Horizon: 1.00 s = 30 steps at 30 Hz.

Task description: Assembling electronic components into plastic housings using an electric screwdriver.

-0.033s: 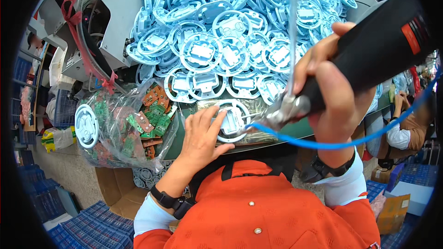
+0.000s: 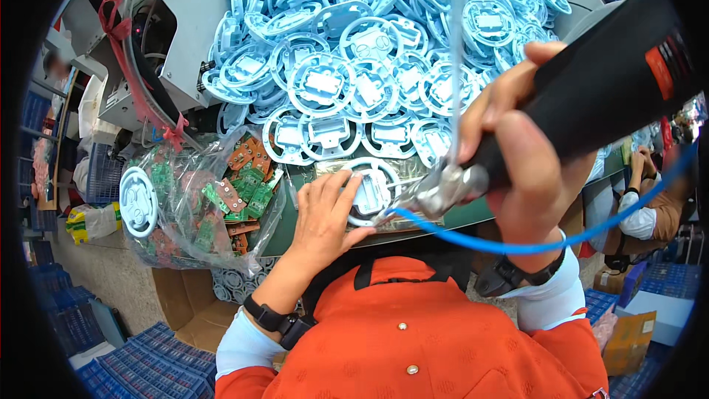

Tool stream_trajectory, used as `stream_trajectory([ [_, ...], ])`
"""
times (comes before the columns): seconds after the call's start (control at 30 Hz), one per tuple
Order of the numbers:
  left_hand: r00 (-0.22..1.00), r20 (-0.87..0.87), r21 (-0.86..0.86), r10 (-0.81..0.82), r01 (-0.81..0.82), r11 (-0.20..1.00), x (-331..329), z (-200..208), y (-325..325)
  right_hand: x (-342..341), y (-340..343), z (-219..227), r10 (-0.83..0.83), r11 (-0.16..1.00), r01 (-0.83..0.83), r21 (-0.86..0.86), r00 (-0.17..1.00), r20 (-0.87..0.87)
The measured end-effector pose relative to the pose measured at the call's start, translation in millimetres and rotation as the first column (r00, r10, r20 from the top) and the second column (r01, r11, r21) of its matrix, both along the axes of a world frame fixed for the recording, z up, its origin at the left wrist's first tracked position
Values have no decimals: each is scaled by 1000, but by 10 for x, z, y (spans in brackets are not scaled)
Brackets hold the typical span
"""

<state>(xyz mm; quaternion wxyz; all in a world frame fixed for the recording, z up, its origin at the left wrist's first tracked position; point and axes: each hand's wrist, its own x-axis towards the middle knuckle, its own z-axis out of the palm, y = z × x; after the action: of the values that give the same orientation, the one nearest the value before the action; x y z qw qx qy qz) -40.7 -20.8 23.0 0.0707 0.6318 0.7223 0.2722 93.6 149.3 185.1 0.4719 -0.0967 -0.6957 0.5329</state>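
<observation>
My right hand (image 2: pixel 528 140) is wrapped round a thick black power screwdriver (image 2: pixel 591 81). Its metal nose points down-left, and a blue hose (image 2: pixel 509 247) loops from near the nose. The nose is over the lower right of a light blue round plastic housing (image 2: pixel 371 196) on the table; where the bit touches is hard to make out. My left hand (image 2: pixel 321 214) holds that housing by its left rim, with the index finger along the side and the thumb at the lower edge.
A big heap of similar light blue housings (image 2: pixel 321 85) covers the back of the table. Left of my hand, a clear plastic bag (image 2: pixel 177 210) holds green and brown circuit boards (image 2: pixel 255 192), with another housing (image 2: pixel 138 202) on it. A grey machine (image 2: pixel 173 37) stands at the far left.
The screwdriver's nose and my right hand have shifted slightly left and down across the housing, and the blue hose has swung lower. My left hand is almost still.
</observation>
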Motion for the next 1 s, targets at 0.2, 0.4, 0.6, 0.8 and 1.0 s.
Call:
stream_trajectory([
  [0.2,998,-2,112,63,-62,992,67,-301,125,-99,-130,-163,98,987,-102,127,995,34],
  [0.4,998,23,136,67,-69,988,99,-279,115,-129,-166,-164,96,988,-97,123,995,19],
  [0.6,995,-54,146,83,-74,987,114,-278,114,-116,-198,-227,134,972,-129,197,991,-12],
  [0.8,997,9,110,71,-71,991,120,-370,161,-180,-345,-242,90,995,-89,-35,996,11],
  [1.0,986,-90,148,141,-126,981,167,-298,131,17,-146,233,16,998,-23,-54,994,-112],
])
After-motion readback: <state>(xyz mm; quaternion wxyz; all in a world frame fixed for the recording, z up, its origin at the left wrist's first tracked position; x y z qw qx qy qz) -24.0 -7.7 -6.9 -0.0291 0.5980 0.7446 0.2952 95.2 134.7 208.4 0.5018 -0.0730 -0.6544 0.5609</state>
